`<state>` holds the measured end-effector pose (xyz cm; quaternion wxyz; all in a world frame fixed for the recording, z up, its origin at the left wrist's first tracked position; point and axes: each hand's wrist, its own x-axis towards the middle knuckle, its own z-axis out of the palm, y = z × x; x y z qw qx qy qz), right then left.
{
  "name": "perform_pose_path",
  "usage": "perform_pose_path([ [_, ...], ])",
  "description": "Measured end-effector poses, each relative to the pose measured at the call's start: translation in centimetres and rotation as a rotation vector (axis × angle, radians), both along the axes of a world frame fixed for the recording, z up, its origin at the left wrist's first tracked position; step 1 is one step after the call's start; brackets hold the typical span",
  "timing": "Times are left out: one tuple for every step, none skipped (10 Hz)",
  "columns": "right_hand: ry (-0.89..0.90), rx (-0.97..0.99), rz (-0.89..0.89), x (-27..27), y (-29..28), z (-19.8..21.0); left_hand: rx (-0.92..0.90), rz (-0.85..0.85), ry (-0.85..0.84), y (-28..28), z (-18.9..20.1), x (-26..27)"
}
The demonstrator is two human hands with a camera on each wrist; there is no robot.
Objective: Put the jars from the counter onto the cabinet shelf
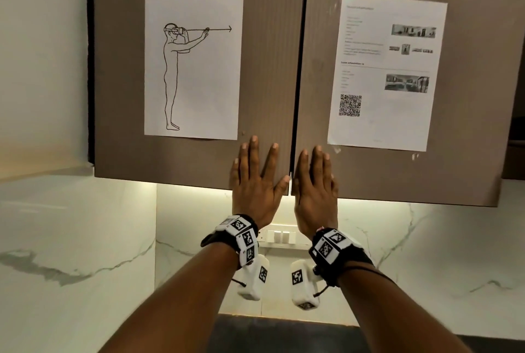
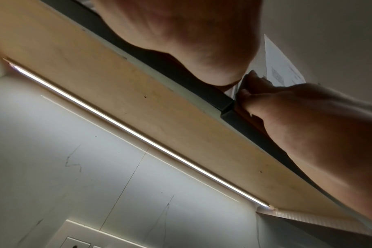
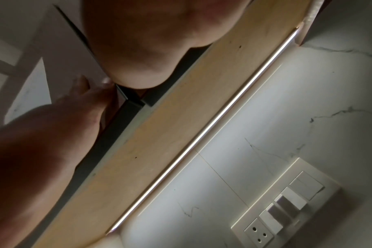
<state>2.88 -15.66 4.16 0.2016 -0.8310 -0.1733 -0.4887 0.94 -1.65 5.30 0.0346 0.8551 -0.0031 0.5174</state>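
Nothing of the task looks done yet: both cabinet doors are shut, and no jars or shelf show in any view (the counter itself is out of sight below the arms, so where the jars stand cannot be told). The left hand (image 1: 253, 182) lies flat on the left door (image 1: 193, 154) at its lower inner corner, fingers straight and spread, holding nothing; the right hand (image 1: 314, 185) lies flat on the right door (image 1: 397, 171) just across the centre seam (image 1: 295, 97), fingers straight and close together, also empty. Still to come, by my reading, are opening the doors, fetching each jar and setting it inside. The lower door edges hang clear above the lit strip (image 2: 125, 125) under the cabinet, which leaves room to hook fingers beneath. A paper sheet is taped to each door: a drawn figure (image 1: 193, 63) on the left, a printed page (image 1: 386, 71) on the right. Swinging doors will need the arms drawn back.
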Motion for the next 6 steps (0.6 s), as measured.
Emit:
perform_pose_path([
  [0.022,-0.027,-0.005,1.6,0.1,0.0,-0.005,0.017,0.031,0.0,0.0,1.6],
  [0.019,-0.028,-0.004,2.3,0.3,0.0,-0.012,0.033,0.038,-0.2,0.0,2.8],
  [-0.019,-0.034,-0.010,2.5,0.2,-0.2,-0.017,0.047,0.040,-0.3,0.2,3.3],
  [0.007,-0.030,0.013,2.1,-0.2,0.0,-0.013,0.038,0.067,-0.2,0.0,3.0],
  [0.074,-0.031,0.095,1.3,-0.2,0.7,-0.020,-0.039,0.129,-0.5,0.5,1.3],
  [0.131,0.114,0.372,-1.4,-2.2,1.3,-0.086,-0.210,0.132,-0.2,-2.7,-2.2],
])
